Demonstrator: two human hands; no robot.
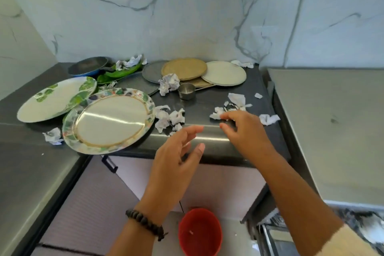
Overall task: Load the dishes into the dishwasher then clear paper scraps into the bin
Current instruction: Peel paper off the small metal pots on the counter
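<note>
Torn white paper scraps [234,104] lie scattered over the dark counter [207,108]. My right hand [243,131] reaches over the counter's front edge, its fingertips touching the scraps nearest them. My left hand [176,160] hovers open just below the edge, fingers spread, holding nothing. More crumpled paper [170,118] lies beside a floral-rimmed plate [110,120] that overhangs the edge. A leaf-patterned plate [54,100] sits to its left. Round flat plates [185,68] are stacked at the back, with a small steel cup [187,90] in front. A red bin [199,233] stands on the floor below.
A dark pan [87,66] and green leaf-shaped dishes [120,70] sit at the back left. A paper ball [169,84] rests by the steel cup. To the right is a grey appliance top [332,131]. A cabinet handle [109,164] juts out under the counter.
</note>
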